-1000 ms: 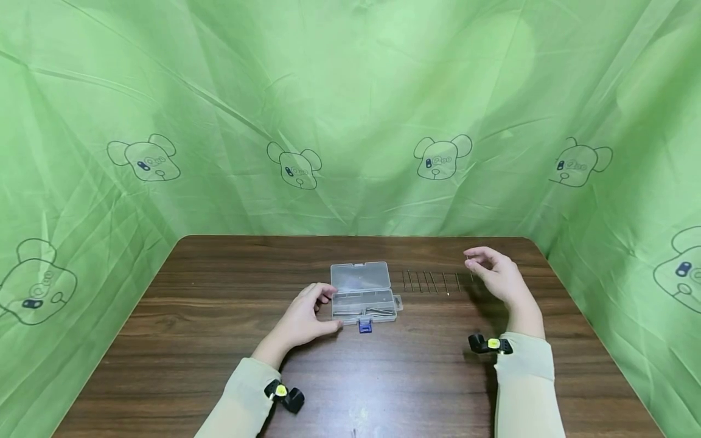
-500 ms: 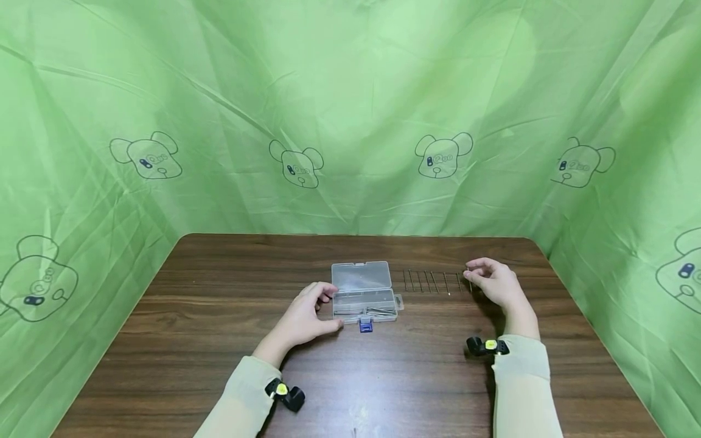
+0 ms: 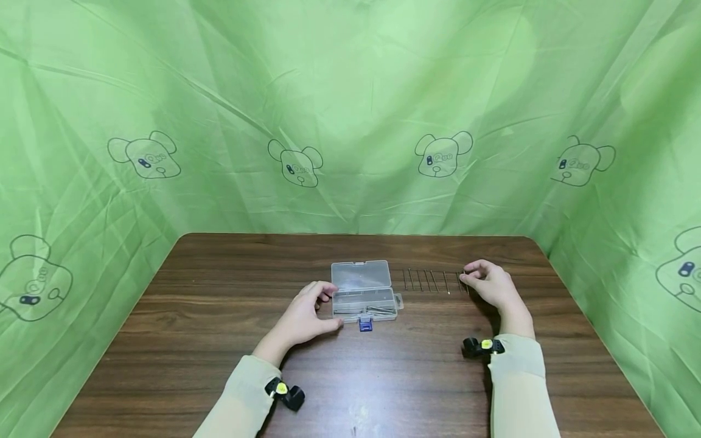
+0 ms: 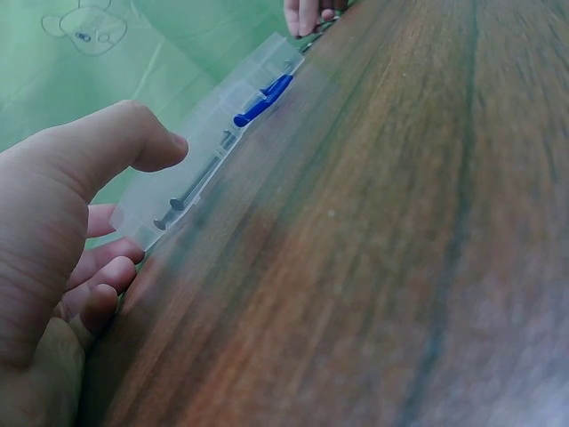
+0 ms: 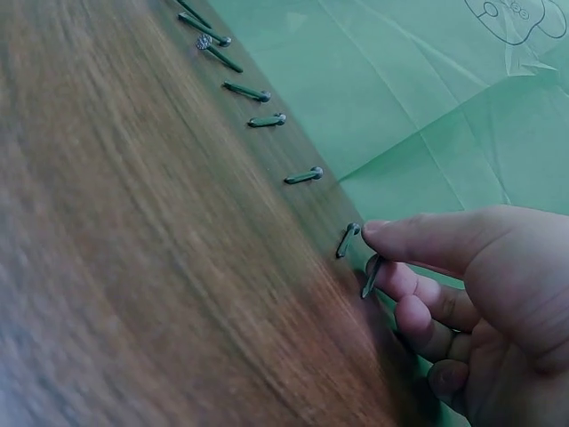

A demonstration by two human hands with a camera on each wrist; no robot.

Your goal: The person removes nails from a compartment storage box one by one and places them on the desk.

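Right hand: we see the right hand (image 3: 489, 285) at the right end of the row of nails (image 3: 432, 281), thumb and forefinger pinching one nail (image 5: 372, 277); the other fingers are curled under.
Pinched nail: it sits low over the worktop (image 3: 219, 340), just beside the last nail in the row (image 5: 348, 239). We cannot tell whether its tip touches the wood.
Long axis: the pinched nail lies roughly parallel to its neighbours, which point away from the person, spaced side by side along the worktop's far half.
Left hand: the left hand (image 3: 303, 317) rests against the left end of the clear plastic box (image 3: 363, 292), fingers loosely curved about its corner and thumb near the front edge. We judge it a steadying touch, not a firm grip.
Box: lid open and lying back; several nails (image 4: 197, 182) lie inside, and a blue latch (image 3: 365, 325) projects at the front.
Key relation: the box lies to the left of the right hand, with the whole row between them. The right hand is the nearer one to the row, the left hand to the box.
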